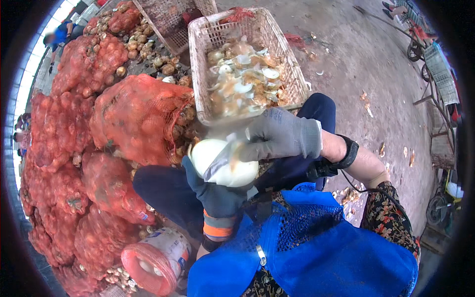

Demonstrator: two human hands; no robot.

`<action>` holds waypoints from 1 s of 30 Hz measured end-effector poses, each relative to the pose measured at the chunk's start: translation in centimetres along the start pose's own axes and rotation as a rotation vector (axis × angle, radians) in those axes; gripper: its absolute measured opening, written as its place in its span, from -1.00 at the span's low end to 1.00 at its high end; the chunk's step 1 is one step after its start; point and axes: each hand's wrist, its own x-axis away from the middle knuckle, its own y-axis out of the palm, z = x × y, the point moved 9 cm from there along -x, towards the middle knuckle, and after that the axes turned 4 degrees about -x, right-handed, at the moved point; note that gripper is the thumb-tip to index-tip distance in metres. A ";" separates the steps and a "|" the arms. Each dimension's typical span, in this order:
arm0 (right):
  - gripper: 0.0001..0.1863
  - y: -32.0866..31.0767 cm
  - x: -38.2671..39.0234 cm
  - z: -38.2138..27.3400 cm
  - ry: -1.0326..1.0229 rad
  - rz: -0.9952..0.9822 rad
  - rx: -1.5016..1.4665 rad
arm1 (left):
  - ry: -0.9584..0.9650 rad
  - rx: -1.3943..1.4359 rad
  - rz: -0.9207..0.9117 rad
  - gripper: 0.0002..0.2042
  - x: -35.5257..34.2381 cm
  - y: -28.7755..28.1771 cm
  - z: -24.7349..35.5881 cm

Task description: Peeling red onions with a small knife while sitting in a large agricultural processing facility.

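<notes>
Cupping one peeled white onion (237,172) from below, the left grip (216,194), in a dark glove with an orange-banded cuff, is wrapped about its underside. The right grip (281,132), in a grey glove, bends its fingers against the onion's right side, near one loose flap of pale skin (216,161); blur leaves me unable to tell whether it pinches that flap. So the onion sits between the two hands, above the left palm and left of the right knuckles. Just beyond them, one whitish plastic crate (297,74) holds peelings (242,88) too many to count; a second, browner crate (166,20) stands behind it, tilted. At least six red mesh sacks (133,116) of onions crowd the left, with loose onions (143,42) past them and one white bucket (179,246) with a reddish bag in its mouth below. Grey concrete floor (346,64), strewn with skin scraps, stretches right to a wheeled cart (442,72); a person in blue (62,33) is at the far upper left.
</notes>
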 end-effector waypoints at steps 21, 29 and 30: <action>-0.64 -8.3 -0.9 5.8 -0.118 0.372 0.658 | 0.494 -0.708 0.161 -0.32 -2.5 -4.7 0.4; -0.46 -2.5 0.1 9.2 0.143 0.387 -0.619 | 0.705 -1.008 0.207 -0.29 -3.9 0.1 6.3; -0.43 -0.2 -1.0 5.1 0.202 0.217 -0.873 | 0.724 -1.062 0.218 -0.28 -3.9 0.3 6.3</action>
